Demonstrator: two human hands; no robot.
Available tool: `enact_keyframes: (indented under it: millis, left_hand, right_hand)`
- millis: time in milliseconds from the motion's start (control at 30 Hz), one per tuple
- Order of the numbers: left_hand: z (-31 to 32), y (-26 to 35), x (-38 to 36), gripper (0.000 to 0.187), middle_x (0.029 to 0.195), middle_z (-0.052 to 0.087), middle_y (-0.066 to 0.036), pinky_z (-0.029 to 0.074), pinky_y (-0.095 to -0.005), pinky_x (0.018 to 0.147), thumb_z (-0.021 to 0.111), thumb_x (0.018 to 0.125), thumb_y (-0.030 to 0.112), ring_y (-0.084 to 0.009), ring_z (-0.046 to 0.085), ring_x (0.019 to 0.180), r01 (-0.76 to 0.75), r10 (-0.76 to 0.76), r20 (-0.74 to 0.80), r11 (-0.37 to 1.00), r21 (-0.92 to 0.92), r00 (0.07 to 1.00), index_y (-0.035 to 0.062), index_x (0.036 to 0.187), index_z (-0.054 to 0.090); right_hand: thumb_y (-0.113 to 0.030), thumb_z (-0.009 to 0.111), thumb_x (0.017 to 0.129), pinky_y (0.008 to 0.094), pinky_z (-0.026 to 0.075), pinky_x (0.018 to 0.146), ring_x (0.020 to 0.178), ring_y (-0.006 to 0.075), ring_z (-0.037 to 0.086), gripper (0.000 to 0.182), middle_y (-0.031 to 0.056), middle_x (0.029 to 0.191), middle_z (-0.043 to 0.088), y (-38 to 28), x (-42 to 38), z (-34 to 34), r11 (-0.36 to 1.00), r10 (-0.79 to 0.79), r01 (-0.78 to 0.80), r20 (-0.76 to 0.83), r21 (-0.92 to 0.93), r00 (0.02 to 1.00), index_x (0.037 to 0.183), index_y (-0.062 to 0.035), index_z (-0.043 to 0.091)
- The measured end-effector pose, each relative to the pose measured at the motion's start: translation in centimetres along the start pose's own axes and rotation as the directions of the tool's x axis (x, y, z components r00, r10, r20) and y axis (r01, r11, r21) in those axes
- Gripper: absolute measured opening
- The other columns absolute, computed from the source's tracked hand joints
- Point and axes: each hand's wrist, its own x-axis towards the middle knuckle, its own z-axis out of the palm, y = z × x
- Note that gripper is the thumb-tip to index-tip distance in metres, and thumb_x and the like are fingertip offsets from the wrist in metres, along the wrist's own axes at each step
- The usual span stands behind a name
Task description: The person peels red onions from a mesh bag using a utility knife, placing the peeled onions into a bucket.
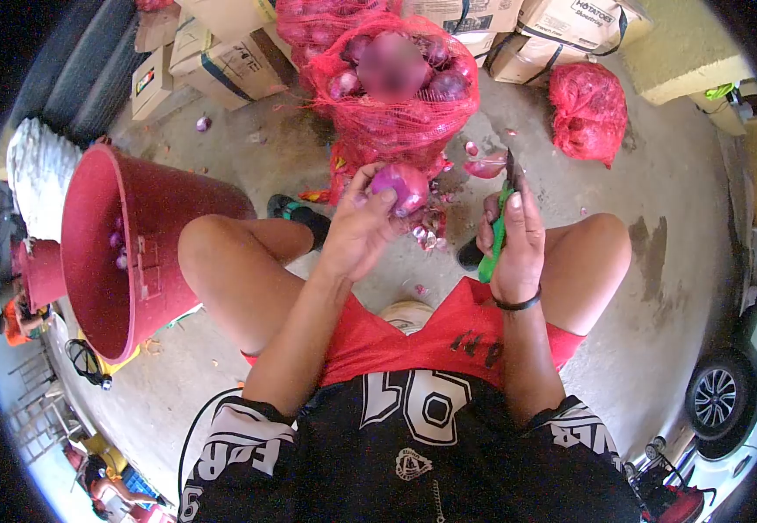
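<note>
My left hand (pixel 363 228) is closed around a purple-red onion (pixel 401 188), held up in front of my knees. In my right hand (pixel 520 235) is a knife with a green handle (pixel 495 228); its dark blade points away from me. A piece of onion skin (pixel 486 166) shows beside the blade. Straight ahead stands an open red mesh sack (pixel 405 122) full of red onions, part of its top blurred. Peeled skins (pixel 431 228) lie on the floor below the onion.
To the left a big red tub (pixel 178 187) leans, a few onions inside. Cardboard boxes (pixel 230 65) stand at the back, and a tied red mesh bag (pixel 586 109) lies at the right. A loose onion (pixel 203 124) is on the floor. A car wheel (pixel 715 397) is at far right.
</note>
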Motion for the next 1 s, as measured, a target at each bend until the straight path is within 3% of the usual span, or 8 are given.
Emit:
enact_keyframes:
  millis: [67,133,200,267,500,767,833,1000]
  left_hand:
    - [-0.2,-0.2,0.3,0.048,0.122,0.058,-0.009,0.045,-0.0459,0.101,0.067,0.087,0.011,-0.0254,0.058,0.114,-0.034,0.034,-0.017,0.999,0.02,0.999,0.0106,0.127,0.042]
    - [-0.3,-0.4,0.5,0.048,0.12,0.059,-0.01,0.045,-0.0439,0.101,0.067,0.086,0.009,-0.0249,0.058,0.113,-0.081,0.083,-0.034,0.995,0.064,0.996,0.0101,0.127,0.042]
    - [0.1,-0.4,0.4,0.045,0.114,0.059,-0.009,0.049,-0.0378,0.093,0.067,0.085,0.001,-0.0217,0.06,0.106,-0.097,0.105,-0.069,0.99,0.104,0.992,0.0089,0.122,0.043]
    - [0.4,-0.2,0.1,0.045,0.111,0.059,-0.008,0.051,-0.0343,0.087,0.068,0.083,-0.004,-0.0195,0.061,0.101,-0.111,0.122,-0.083,0.985,0.13,0.989,0.0082,0.119,0.043]
    - [0.0,-0.3,-0.1,0.053,0.114,0.06,-0.007,0.049,-0.0362,0.092,0.073,0.079,0.0,-0.0203,0.059,0.106,-0.108,0.117,-0.033,0.973,0.203,0.993,0.0095,0.123,0.043]
    - [0.1,0.2,0.0,0.056,0.119,0.06,-0.01,0.049,-0.0396,0.094,0.074,0.079,0.006,-0.0232,0.06,0.109,-0.054,0.047,0.048,0.985,0.164,0.998,0.0095,0.126,0.044]
    - [-0.2,0.2,-0.2,0.056,0.12,0.06,-0.01,0.049,-0.0406,0.094,0.074,0.079,0.007,-0.0248,0.059,0.111,-0.017,0.004,0.081,0.986,0.168,0.997,0.0091,0.126,0.044]
    - [0.3,0.5,-0.5,0.05,0.122,0.059,-0.012,0.048,-0.0455,0.098,0.07,0.083,0.009,-0.0278,0.058,0.115,0.026,-0.025,0.068,1.0,-0.005,0.997,0.0083,0.127,0.045]
  right_hand:
    - [-0.022,0.044,0.101,0.023,0.046,0.06,0.067,0.0116,0.057,0.051,0.0048,0.088,0.062,0.7,0.0,-0.8,0.981,0.04,-0.026,0.066,-0.193,0.997,0.148,-0.007,0.033]
    - [-0.019,0.047,0.098,0.0311,0.049,0.078,0.091,0.0238,0.062,0.054,0.0147,0.109,0.062,1.8,-0.6,-0.2,0.853,-0.029,0.108,0.16,-0.51,0.987,0.148,-0.0047,0.032]
    - [-0.016,0.05,0.096,0.0366,0.046,0.093,0.111,0.0325,0.059,0.056,0.0219,0.125,0.056,2.1,-1.0,0.8,0.756,-0.068,0.223,0.266,-0.615,0.962,0.147,-0.003,0.031]
    - [-0.013,0.053,0.093,0.0396,0.039,0.104,0.128,0.0376,0.048,0.059,0.0264,0.138,0.046,1.6,-1.3,1.7,0.774,-0.106,0.307,0.365,-0.553,0.925,0.146,-0.0018,0.031]
    - [-0.008,0.053,0.093,0.0351,0.047,0.09,0.099,0.034,0.062,0.043,0.0216,0.111,0.062,1.7,-1.1,1.9,0.678,-0.197,0.388,0.354,-0.624,0.914,0.136,-0.0035,0.05]
    - [-0.017,0.049,0.099,0.032,0.047,0.071,0.073,0.017,0.054,0.038,0.0088,0.092,0.062,2.2,-1.2,1.3,0.881,-0.108,0.173,0.167,-0.44,0.98,0.134,-0.0023,0.052]
    - [-0.022,0.045,0.102,0.0225,0.042,0.06,0.066,0.0057,0.046,0.041,-0.0019,0.085,0.056,2.0,-0.9,0.7,0.936,-0.049,0.09,0.127,-0.34,0.991,0.138,-0.0039,0.048]
    - [-0.025,0.044,0.103,0.0157,0.031,0.048,0.057,0.0022,0.04,0.045,-0.0039,0.079,0.048,1.9,0.1,-0.4,0.987,-0.05,0.05,0.008,-0.15,0.999,0.145,-0.0097,0.04]
